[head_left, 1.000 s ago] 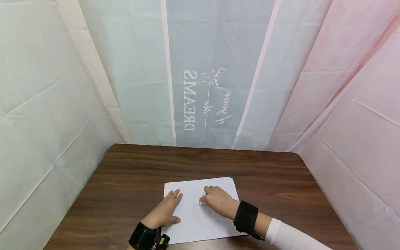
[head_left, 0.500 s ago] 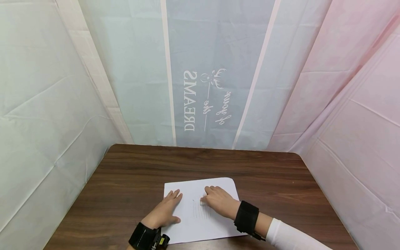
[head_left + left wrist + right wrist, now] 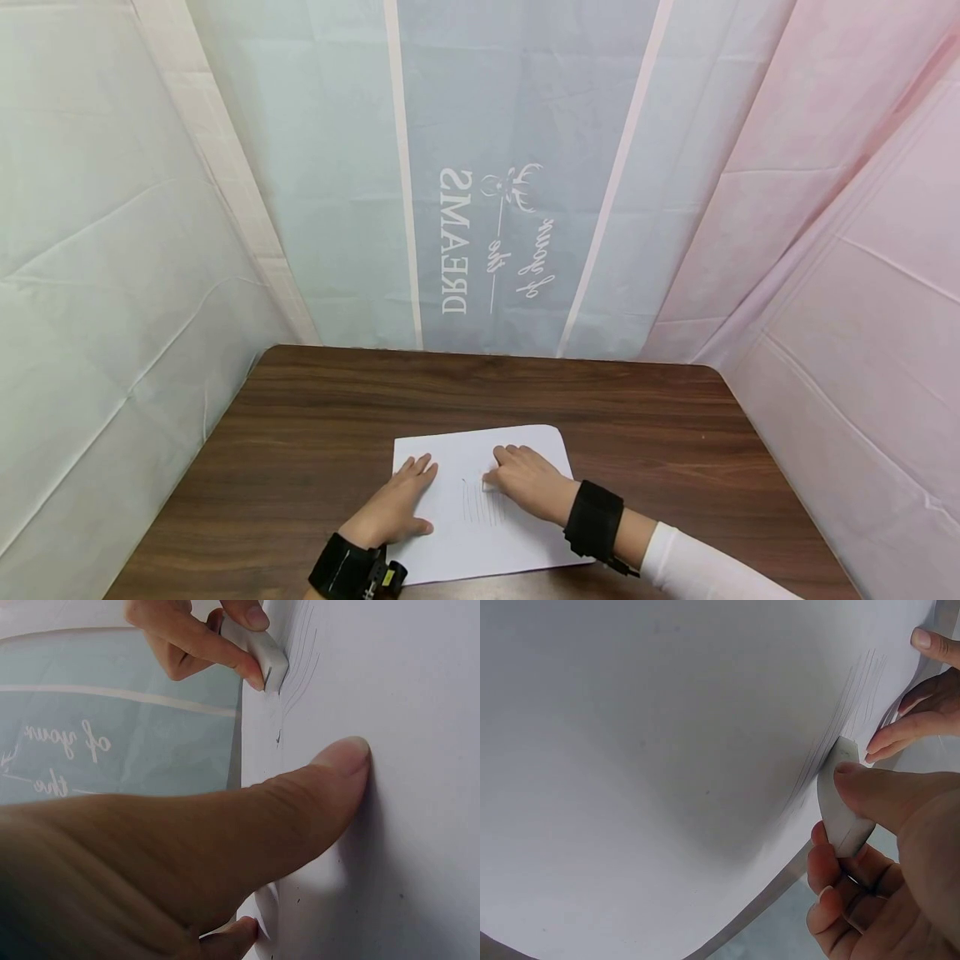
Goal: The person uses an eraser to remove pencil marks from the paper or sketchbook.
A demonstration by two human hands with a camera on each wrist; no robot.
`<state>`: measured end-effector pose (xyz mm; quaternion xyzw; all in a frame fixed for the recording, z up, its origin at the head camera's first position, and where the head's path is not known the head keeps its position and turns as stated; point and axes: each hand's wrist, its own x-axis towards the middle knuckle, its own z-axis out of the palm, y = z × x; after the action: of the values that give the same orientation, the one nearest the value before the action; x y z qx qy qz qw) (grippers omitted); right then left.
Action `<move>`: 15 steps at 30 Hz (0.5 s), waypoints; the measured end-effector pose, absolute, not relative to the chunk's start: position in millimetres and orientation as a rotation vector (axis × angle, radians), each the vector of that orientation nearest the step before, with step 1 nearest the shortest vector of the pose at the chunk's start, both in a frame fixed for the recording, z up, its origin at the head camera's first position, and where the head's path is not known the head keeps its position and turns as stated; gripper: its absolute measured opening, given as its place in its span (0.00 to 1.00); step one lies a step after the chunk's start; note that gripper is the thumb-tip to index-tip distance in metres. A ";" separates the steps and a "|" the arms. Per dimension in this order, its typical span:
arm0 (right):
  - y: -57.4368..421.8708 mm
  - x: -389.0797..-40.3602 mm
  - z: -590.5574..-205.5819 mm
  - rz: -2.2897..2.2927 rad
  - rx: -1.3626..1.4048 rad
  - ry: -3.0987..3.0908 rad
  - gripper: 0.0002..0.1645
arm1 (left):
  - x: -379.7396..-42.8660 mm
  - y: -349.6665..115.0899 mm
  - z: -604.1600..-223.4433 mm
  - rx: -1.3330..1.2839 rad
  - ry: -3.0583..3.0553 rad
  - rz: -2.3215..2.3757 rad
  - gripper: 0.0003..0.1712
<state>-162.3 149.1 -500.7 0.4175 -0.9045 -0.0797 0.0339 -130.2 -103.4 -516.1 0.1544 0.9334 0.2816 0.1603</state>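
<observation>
A white sheet of paper [image 3: 450, 558] lies on the dark wooden table, with several thin drawn lines [image 3: 471, 504] near its middle. Spread over the sheet's left side, my left hand [image 3: 392, 507] rests with its fingers extended. My right hand [image 3: 532, 485] pinches a white eraser [image 3: 843, 801] between thumb and curled fingers, at the upper part of the lines. In the left wrist view the eraser [image 3: 262, 651] meets the paper beside the lines, and my left thumb [image 3: 300, 802] rests on the sheet. In the head view the eraser is mostly hidden by the right hand.
The brown wood-grain table [image 3: 315, 417] extends around the paper. Behind it hangs a pale blue cloth [image 3: 517, 108] with mirrored lettering, and light cloths [image 3: 112, 250] enclose both sides. Each wrist wears a black strap [image 3: 594, 520].
My right hand has slid slightly to the right with the eraser, near the tops of the lines. The left hand and the paper stay in place.
</observation>
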 end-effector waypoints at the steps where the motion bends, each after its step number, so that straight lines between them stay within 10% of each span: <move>1: 149.3 -162.4 -500.7 -0.243 1.282 -2.786 0.13 | -130.2 -103.5 -516.2 0.442 2.666 0.805 0.50; 15: 154.1 -162.9 -500.2 -0.215 1.279 -2.771 0.11 | -131.1 -103.2 -516.1 0.426 2.662 0.805 0.50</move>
<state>-162.9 154.1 -500.2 0.4178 -0.9049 -0.0701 0.0409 -131.1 -103.2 -516.1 0.1493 0.9335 0.2821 0.1633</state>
